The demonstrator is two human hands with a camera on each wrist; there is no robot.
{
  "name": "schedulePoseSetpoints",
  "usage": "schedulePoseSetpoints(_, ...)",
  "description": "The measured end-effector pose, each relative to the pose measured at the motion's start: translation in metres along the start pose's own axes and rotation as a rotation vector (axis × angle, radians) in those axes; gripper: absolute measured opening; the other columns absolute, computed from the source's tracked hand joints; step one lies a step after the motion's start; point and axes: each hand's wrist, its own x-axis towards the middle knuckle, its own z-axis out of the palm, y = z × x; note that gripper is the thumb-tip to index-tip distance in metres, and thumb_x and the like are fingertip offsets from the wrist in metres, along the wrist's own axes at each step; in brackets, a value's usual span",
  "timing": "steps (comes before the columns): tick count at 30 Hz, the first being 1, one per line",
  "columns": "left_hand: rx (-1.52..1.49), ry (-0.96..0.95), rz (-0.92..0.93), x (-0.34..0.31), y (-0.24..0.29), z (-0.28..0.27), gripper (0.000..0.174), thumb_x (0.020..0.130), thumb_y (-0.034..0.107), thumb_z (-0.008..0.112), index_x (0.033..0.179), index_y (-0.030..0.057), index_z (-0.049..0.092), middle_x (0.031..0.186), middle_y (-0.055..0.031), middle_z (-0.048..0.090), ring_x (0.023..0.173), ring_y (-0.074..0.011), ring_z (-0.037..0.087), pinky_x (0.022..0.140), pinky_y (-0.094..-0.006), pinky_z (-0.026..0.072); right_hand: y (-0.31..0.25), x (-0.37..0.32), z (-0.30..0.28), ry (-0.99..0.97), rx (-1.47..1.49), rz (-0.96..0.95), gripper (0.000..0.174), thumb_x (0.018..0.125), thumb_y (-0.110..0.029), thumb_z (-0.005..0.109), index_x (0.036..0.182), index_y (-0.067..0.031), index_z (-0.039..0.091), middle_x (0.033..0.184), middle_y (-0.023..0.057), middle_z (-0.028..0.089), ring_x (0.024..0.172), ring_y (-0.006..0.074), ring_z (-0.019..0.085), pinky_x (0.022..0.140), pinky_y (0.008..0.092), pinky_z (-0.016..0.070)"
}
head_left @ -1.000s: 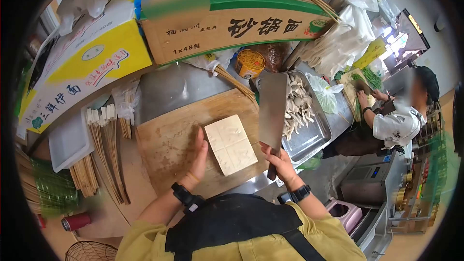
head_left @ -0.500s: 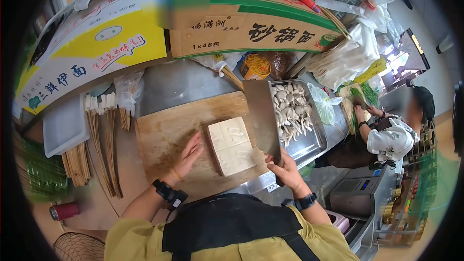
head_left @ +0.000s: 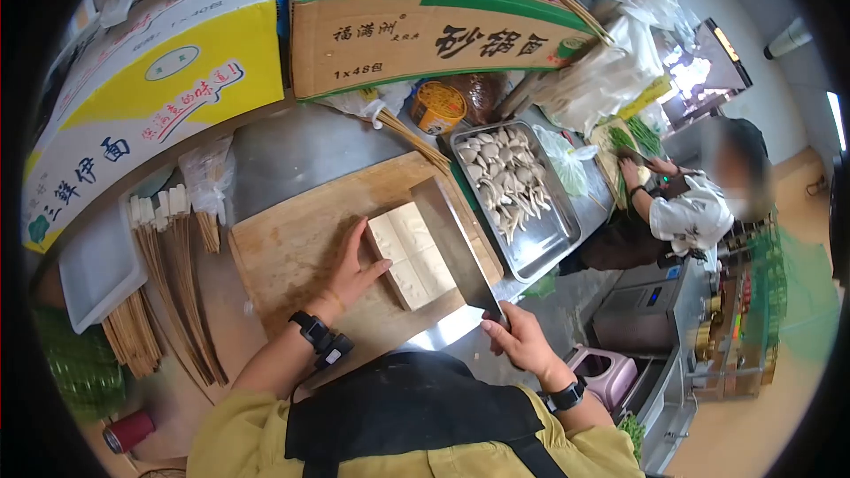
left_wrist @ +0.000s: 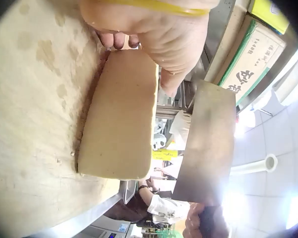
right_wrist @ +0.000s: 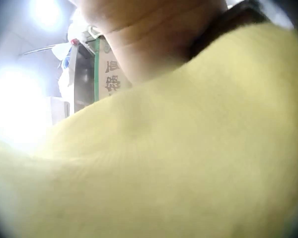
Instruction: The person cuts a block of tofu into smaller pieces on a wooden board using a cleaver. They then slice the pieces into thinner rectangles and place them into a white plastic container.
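A pale block of tofu (head_left: 410, 257), scored into squares on top, lies on the wooden cutting board (head_left: 292, 248). My left hand (head_left: 350, 274) is at its left side, thumb over the near top edge and fingers along the side. In the left wrist view the left hand (left_wrist: 154, 39) is at one end of the block (left_wrist: 120, 119). My right hand (head_left: 527, 341) grips the handle of a cleaver (head_left: 460, 252), whose blade slants over the block's right side; the left wrist view shows the blade (left_wrist: 206, 144) raised above the board's level. A yellow sleeve (right_wrist: 164, 148) covers most of the right wrist view.
Right of the board is a metal tray (head_left: 558, 235) of mushrooms. Skewers (head_left: 181, 292) and a white tray (head_left: 93, 270) lie left. Cardboard boxes (head_left: 425, 40) stand behind. Another person (head_left: 695, 212) cuts greens at the right.
The cleaver has swung from upright beside the tray to a slant over the block's right side. My left hand has moved from beside the block onto its left edge. The head view has shifted.
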Motion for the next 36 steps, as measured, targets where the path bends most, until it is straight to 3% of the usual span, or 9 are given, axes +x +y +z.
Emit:
schedulePoseSetpoints(11, -0.386, -0.117, -0.395, -0.01, -0.004, -0.032, 0.059, 0.095, 0.025, 0.059, 0.144, 0.0049, 0.033, 0.138, -0.012, 0.045, 0.119, -0.02, 0.05, 0.098, -0.0339, 0.0436, 0.04, 0.024, -0.02, 0.301, 0.148, -0.065, 0.016, 0.091, -0.013, 0.066, 0.098, -0.0016, 0.058, 0.066, -0.0029, 0.054, 0.053, 0.005, 0.051, 0.049, 0.0216, 0.0417)
schedulePoseSetpoints(15, -0.451, -0.094, -0.504, -0.022, 0.023, -0.035, 0.057, 0.094, 0.026, 0.061, 0.141, 0.0058, 0.037, 0.132, -0.0101, 0.05, 0.112, -0.0167, 0.054, 0.091, -0.0305, 0.0474, 0.042, 0.068, -0.038, 0.212, 0.215, -0.166, 0.024, 0.089, -0.018, 0.069, 0.098, 0.0025, 0.06, 0.065, -0.0006, 0.057, 0.053, 0.0053, 0.052, 0.049, 0.0219, 0.0426)
schedulePoseSetpoints(17, -0.394, -0.049, -0.424, -0.024, 0.018, -0.041, 0.054, 0.094, 0.023, 0.061, 0.139, 0.0056, 0.039, 0.131, -0.0094, 0.05, 0.112, -0.0161, 0.054, 0.092, -0.0309, 0.047, 0.038, 0.077, -0.061, 0.168, 0.045, -0.187, 0.025, 0.087, -0.018, 0.071, 0.093, 0.0051, 0.063, 0.06, -0.0012, 0.054, 0.053, 0.0042, 0.051, 0.049, 0.0232, 0.0426)
schedulePoseSetpoints(20, -0.311, 0.09, -0.327, -0.033, 0.013, -0.045, 0.051, 0.091, 0.016, 0.063, 0.137, 0.0054, 0.043, 0.13, -0.0092, 0.051, 0.112, -0.0173, 0.054, 0.093, -0.0316, 0.0463, 0.01, 0.087, -0.103, -0.007, -0.605, -0.466, 0.019, 0.084, -0.023, 0.07, 0.083, -0.0044, 0.065, 0.06, 0.009, 0.057, 0.051, 0.0216, 0.055, 0.051, 0.0335, 0.0442)
schedulePoseSetpoints(22, -0.197, 0.179, -0.218, -0.041, 0.026, -0.044, 0.053, 0.087, 0.012, 0.066, 0.135, 0.0052, 0.045, 0.13, -0.0096, 0.051, 0.112, -0.019, 0.054, 0.095, -0.0323, 0.0457, -0.013, 0.1, -0.115, -0.096, -0.825, -0.702, 0.018, 0.084, -0.026, 0.066, 0.081, -0.008, 0.063, 0.072, 0.012, 0.061, 0.067, 0.0347, 0.06, 0.057, 0.0421, 0.0468)
schedulePoseSetpoints(24, -0.03, 0.231, -0.051, -0.049, 0.08, -0.042, 0.055, 0.083, 0.009, 0.069, 0.133, 0.0048, 0.046, 0.129, -0.0103, 0.052, 0.112, -0.0211, 0.055, 0.096, -0.0331, 0.0451, -0.023, 0.125, -0.119, -0.192, -0.871, -0.88, 0.017, 0.084, -0.024, 0.067, 0.08, -0.0079, 0.062, 0.067, 0.0113, 0.057, 0.062, 0.0335, 0.058, 0.054, 0.0403, 0.0448)
schedulePoseSetpoints(28, 0.443, 0.083, 0.161, -0.04, 0.162, -0.028, 0.054, 0.078, 0.01, 0.071, 0.128, 0.0073, 0.053, 0.125, -0.0102, 0.055, 0.109, -0.0247, 0.058, 0.091, -0.0332, 0.0478, -0.052, 0.164, -0.116, -0.382, -0.98, -0.885, 0.018, 0.084, -0.028, 0.065, 0.083, -0.0103, 0.063, 0.075, 0.0098, 0.063, 0.071, 0.0338, 0.061, 0.059, 0.0432, 0.0466)
schedulePoseSetpoints(31, 0.728, 0.042, 0.241, -0.032, 0.17, -0.012, 0.037, 0.08, 0.014, 0.07, 0.116, 0.0086, 0.062, 0.111, -0.0085, 0.063, 0.098, -0.0258, 0.061, 0.082, -0.0339, 0.0506, -0.066, 0.181, -0.109, -0.483, -1.012, -0.883, 0.021, 0.085, -0.031, 0.062, 0.085, -0.0103, 0.064, 0.077, 0.0113, 0.064, 0.074, 0.0344, 0.062, 0.062, 0.0447, 0.0476)
schedulePoseSetpoints(36, 0.769, 0.109, 0.211, -0.03, 0.151, 0.004, 0.019, 0.082, 0.017, 0.067, 0.099, 0.0091, 0.068, 0.086, -0.0072, 0.067, 0.081, -0.0258, 0.064, 0.069, -0.0351, 0.0515, -0.06, 0.203, -0.105, -0.538, -0.986, -0.93, 0.022, 0.086, -0.032, 0.062, 0.085, -0.0107, 0.065, 0.074, 0.0132, 0.064, 0.072, 0.0352, 0.061, 0.062, 0.0459, 0.0472)
